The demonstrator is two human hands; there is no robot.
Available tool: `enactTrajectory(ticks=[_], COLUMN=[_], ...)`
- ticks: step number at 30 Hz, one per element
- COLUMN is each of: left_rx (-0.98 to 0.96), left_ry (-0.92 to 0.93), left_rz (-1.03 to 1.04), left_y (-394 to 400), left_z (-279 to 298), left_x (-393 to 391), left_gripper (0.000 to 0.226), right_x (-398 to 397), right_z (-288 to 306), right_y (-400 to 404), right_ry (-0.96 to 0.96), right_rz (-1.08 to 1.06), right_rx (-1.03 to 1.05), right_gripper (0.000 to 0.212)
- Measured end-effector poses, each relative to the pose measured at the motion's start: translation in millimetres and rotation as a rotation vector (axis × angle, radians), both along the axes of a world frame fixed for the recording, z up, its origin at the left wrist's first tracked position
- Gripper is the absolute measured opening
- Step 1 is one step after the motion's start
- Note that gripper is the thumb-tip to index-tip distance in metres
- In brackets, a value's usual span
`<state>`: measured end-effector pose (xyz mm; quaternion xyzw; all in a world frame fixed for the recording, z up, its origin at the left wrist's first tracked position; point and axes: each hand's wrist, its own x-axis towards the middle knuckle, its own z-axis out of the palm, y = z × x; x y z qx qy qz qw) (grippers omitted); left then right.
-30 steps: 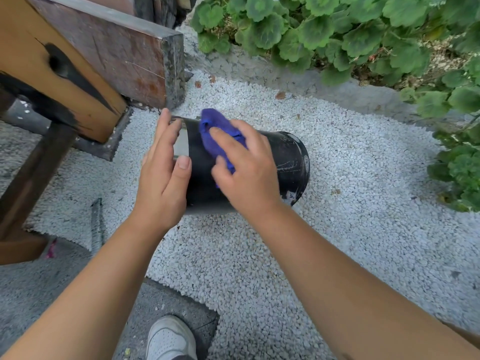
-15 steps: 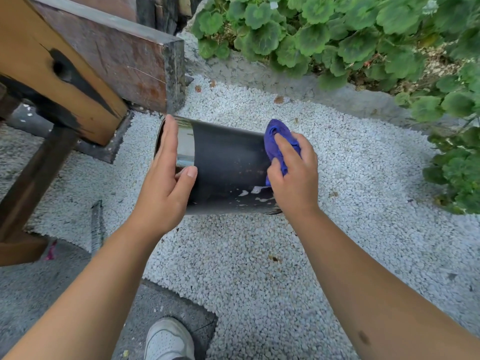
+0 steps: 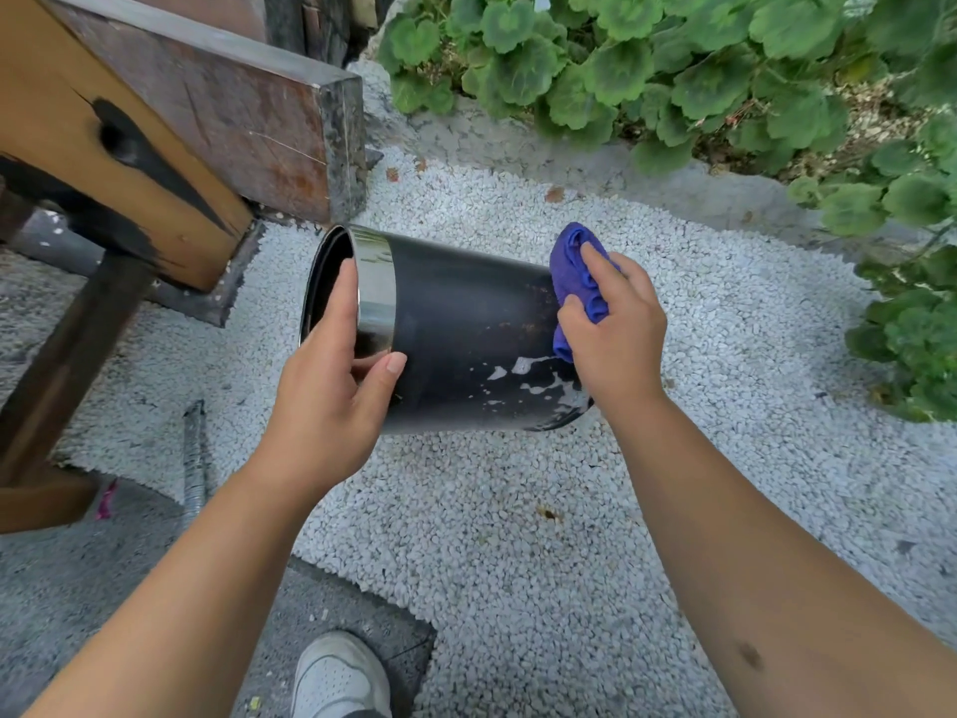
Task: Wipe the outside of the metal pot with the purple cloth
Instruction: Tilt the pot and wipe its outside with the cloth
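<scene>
Two hands support the metal pot [image 3: 455,329], which lies on its side above the white gravel [image 3: 518,536], mouth toward the wooden bench [image 3: 171,127]. The left hand [image 3: 331,396] clasps the shiny rim, thumb on the outer wall. The right hand [image 3: 616,334] is closed around the bunched purple cloth [image 3: 577,272], pressing it against the pot's base end.

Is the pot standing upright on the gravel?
No, the metal pot is held on its side, left hand gripping its rim.

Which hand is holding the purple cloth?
The right hand, pressing the purple cloth against the base end of the metal pot. The left hand only grips the pot's rim.
</scene>
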<state>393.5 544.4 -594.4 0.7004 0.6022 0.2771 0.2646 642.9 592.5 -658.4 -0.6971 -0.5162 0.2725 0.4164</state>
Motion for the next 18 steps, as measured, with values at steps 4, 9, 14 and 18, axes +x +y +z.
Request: enactTrajectory(ticks=[4, 9, 14, 18], left_rx=[0.006, -0.047, 0.011, 0.005], left_ry=[0.000, 0.057, 0.002, -0.041], left_rz=[0.062, -0.045, -0.117, -0.076], left_y=[13, 21, 21, 22], left_z=[13, 12, 9, 6], left_x=[4, 8, 7, 4], left_gripper=[0.079, 0.088, 0.077, 0.080], right_x=[7, 12, 4, -48], right_z=[9, 11, 25, 62], right_y=[17, 42, 31, 16], right_ry=[-0.037, -0.171, -0.137, -0.030], right_rz=[0.081, 0.184, 0.110, 0.162], right_rx=[-0.051, -0.196, -0.063, 0.169], right_gripper=[0.051, 0.055, 0.050, 0.051])
